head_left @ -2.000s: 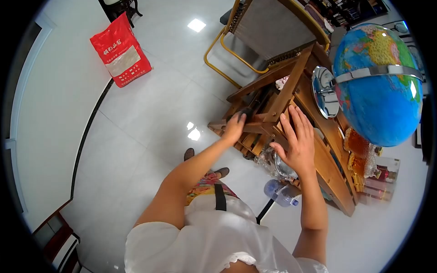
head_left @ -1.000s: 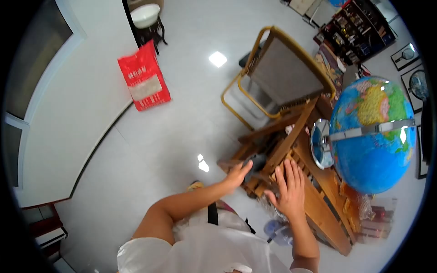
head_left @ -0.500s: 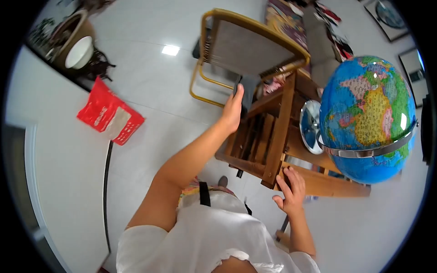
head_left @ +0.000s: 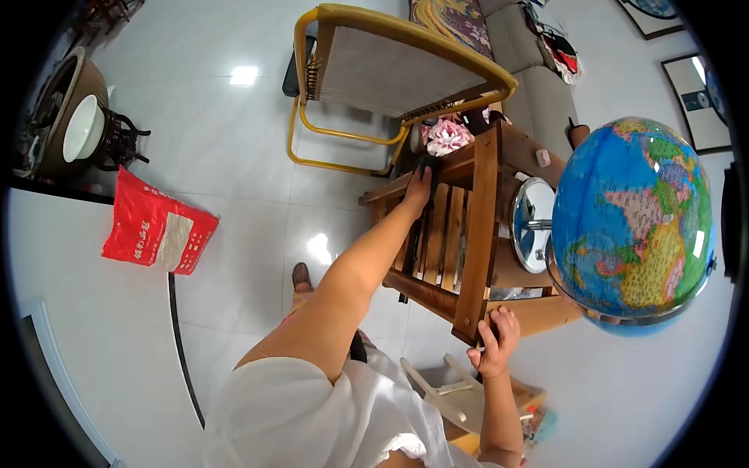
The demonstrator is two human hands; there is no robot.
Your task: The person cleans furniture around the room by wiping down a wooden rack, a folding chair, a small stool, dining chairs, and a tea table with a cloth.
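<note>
Two hands work at the wooden stand (head_left: 475, 242): left hand (head_left: 419, 192) fingers closed on a dark item (head_left: 428, 163) at the far rail (head_left: 458, 171); right hand (head_left: 498, 347) fingers half-curled against the near corner (head_left: 468, 331), nothing visibly held.

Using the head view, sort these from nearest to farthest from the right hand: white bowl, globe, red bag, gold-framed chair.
From the right hand:
1. Globe, up and to the right
2. Gold-framed chair, upper middle
3. Red bag, left, on the floor
4. White bowl, far upper left
</note>
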